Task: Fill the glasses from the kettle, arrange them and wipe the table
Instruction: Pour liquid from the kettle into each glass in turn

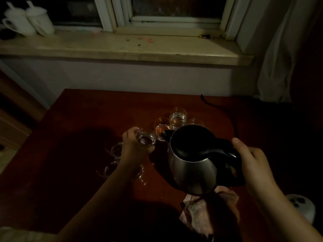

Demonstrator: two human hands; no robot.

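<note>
Head view: steel kettle (192, 172), black lid, gripped by right hand (253, 165)

Steel kettle (193, 165), black lid, mid-frame right, spout pointing left at small glass (146, 139). Filled glasses (178, 117) behind it, empties (116, 149) lower left. Cloth (209, 210) bottom centre.

The right hand (254, 163) grips the black handle of a steel kettle (193, 165), held above the red-brown table (83, 116) with its spout toward the glasses. The left hand (135, 147) holds a small glass (146, 139) just beside the spout. Three more glasses (178, 117) stand close together behind the kettle, toward the table's far edge. Several other glasses (115, 150) sit in shadow by the left wrist. A crumpled cloth (209, 212) lies near the table's near edge. Two white mugs (28, 20) stand at the left end of the windowsill (122, 48).
</note>
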